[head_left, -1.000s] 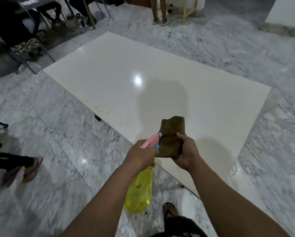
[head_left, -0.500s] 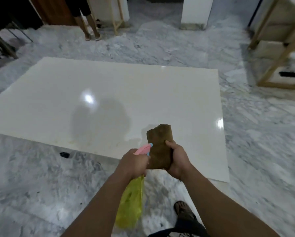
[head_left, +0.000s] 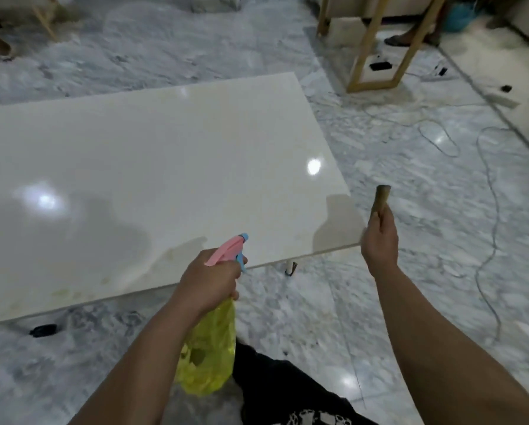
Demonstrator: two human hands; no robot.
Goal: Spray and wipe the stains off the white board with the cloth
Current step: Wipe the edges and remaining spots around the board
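A thin cable point(head_left: 490, 191) loops across the grey marble floor point(head_left: 395, 302) on the right, and a wooden frame point(head_left: 379, 56) stands at the far right with a small dark item on the pale slab inside it; nothing lies between the hands and the white board point(head_left: 153, 167). A small dark object point(head_left: 43, 329) sits on the floor just beside the board's near edge at left, too blurred to identify, and a short support point(head_left: 290, 267) shows under the near edge. The board runs out of view at left. The left hand point(head_left: 209, 282) is clamped around the neck of a yellow spray bottle point(head_left: 209, 351) with a pink head, its blue nozzle over the board's near edge. The right hand point(head_left: 379, 237) is closed on a brown cloth point(head_left: 381, 197), held upright just past the board's near right corner. Faint yellowish stains point(head_left: 70, 291) mark the glossy surface near its near edge, and ceiling lights reflect on it.
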